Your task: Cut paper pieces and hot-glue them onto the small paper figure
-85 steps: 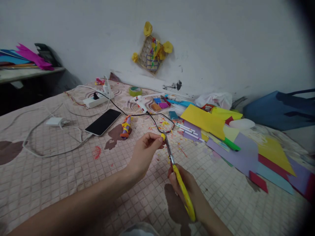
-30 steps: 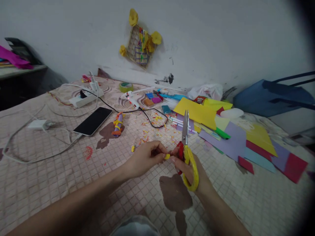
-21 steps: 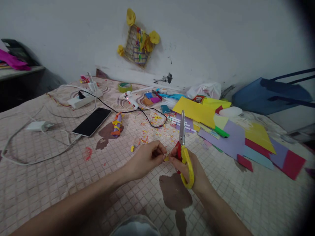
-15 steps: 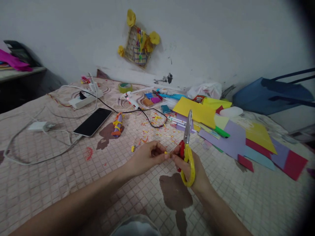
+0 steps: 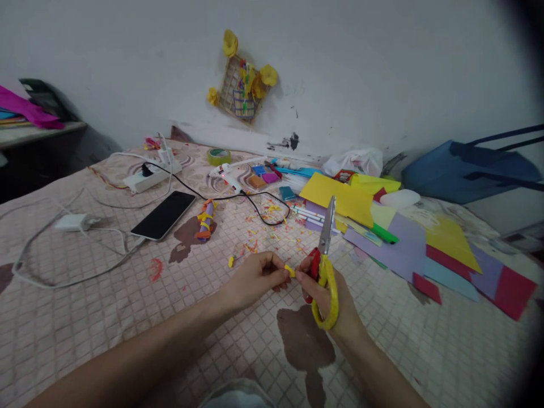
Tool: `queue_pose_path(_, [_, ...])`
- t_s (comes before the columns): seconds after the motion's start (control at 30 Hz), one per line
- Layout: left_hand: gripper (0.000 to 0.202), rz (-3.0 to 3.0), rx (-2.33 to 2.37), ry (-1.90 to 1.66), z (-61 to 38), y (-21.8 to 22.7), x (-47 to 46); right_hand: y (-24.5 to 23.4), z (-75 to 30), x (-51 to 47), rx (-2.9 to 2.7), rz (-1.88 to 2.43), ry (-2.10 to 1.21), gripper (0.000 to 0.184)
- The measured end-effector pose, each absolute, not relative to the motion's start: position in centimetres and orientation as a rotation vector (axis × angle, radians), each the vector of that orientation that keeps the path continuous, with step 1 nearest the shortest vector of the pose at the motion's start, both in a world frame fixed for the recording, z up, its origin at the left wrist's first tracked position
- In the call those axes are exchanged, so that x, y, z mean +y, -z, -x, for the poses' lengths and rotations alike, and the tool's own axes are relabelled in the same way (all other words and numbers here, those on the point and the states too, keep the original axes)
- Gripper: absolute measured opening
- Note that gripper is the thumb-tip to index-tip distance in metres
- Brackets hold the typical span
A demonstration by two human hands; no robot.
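Between my two hands is a small yellow piece (image 5: 289,271), perhaps paper or foam. My left hand (image 5: 257,277) pinches one end of it between thumb and fingers. The fingertips of my right hand (image 5: 335,300) touch its other end. Scissors (image 5: 326,238) with red and yellow handles stay hooked in my right hand, their blades closed and pointing up and away. Another small yellow bit (image 5: 232,260) lies left of my left hand. Farther left stands a purple roll wrapped with orange and yellow strips (image 5: 205,220). Yellow and orange scraps (image 5: 272,212) are scattered beyond my hands.
A phone (image 5: 164,215), charger (image 5: 76,221) and power strip (image 5: 147,178) with cables lie left. A white glue gun (image 5: 229,178) and green tape roll (image 5: 219,156) sit behind. Coloured sheets (image 5: 402,238) spread at right, near a blue bag (image 5: 467,170).
The view has tilted up slightly, so everything sits a little lower. More of the yellow piece shows between my fingertips. Both hands keep their grip, and the scissors remain in my right hand.
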State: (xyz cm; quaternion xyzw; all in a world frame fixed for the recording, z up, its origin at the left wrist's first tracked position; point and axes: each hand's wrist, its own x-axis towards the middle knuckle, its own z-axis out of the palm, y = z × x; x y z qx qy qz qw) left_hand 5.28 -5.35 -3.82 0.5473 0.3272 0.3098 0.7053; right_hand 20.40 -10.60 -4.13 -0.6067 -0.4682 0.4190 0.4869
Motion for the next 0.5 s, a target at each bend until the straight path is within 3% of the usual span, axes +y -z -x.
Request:
queue_pose_path(0.23, [0.023,-1.182,0.764,-0.736,-5.1,3.6,-4.9,3.9,-20.6,-10.7,-1.202,1.48,-1.015,0.025])
queue_pose_path(0.5, [0.018,-1.053,0.759,-0.956,-3.9,1.4,-3.8,4.7,-21.0,-11.7,-1.371,1.383,-1.227,0.031])
